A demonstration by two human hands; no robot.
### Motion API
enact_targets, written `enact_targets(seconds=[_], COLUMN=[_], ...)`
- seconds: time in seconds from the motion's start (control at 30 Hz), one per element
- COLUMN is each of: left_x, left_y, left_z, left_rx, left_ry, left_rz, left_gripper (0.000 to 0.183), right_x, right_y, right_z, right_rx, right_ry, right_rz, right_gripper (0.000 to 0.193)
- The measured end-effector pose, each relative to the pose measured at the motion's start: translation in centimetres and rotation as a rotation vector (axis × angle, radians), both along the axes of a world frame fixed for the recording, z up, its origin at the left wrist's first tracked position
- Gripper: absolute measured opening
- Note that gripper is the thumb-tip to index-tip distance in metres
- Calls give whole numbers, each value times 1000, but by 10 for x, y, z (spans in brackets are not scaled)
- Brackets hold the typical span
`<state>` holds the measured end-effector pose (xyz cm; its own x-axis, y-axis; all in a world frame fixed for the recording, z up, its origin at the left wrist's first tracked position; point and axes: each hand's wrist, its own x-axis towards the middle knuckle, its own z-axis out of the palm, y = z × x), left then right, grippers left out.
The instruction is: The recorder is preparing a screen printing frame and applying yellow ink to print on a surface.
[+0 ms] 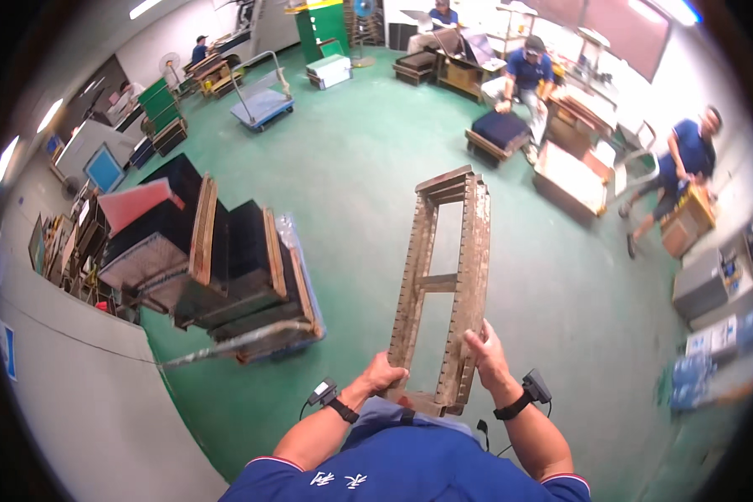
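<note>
A person [402, 464] holds a long, notched frame [437, 283] at waist level, its far end pointing away over the green floor [351, 159]. The frame appears already lifted clear; setting it down is not yet done. The left hand [382, 373] is curled round the frame's left side at the near corner. The right hand [489, 356], slightly farther up, grips the right side, thumb on top. Both forearms [314, 431] angle inward from the near edge. Stacked crates [247, 238] stand well apart on the left.
</note>
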<state>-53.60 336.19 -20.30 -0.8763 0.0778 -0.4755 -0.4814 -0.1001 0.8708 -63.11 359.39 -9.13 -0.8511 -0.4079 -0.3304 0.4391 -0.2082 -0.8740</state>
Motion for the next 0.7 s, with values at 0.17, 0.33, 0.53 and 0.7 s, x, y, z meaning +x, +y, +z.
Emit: enact_targets(seconds=[0.17,0.33,0.53,0.7], left_x=[-164,-315,-436,-550], left_y=[-53,-126,-243,-337], left_z=[18,22,19,7], left_rx=[-169,-217,-360,-437], left_ry=[343,381,312,349], left_rz=[158,290,338,476], left_gripper=[37,40,39,49], right_x=[-170,-336,-477,-623], right_y=[-77,-159,-281,-386], right_z=[-2,14,27,-14], right_rx=[119,108,166,-141], right_ry=[193,246,245,145], right_rz=[-27,28,153,301], right_gripper=[92,88,86,62])
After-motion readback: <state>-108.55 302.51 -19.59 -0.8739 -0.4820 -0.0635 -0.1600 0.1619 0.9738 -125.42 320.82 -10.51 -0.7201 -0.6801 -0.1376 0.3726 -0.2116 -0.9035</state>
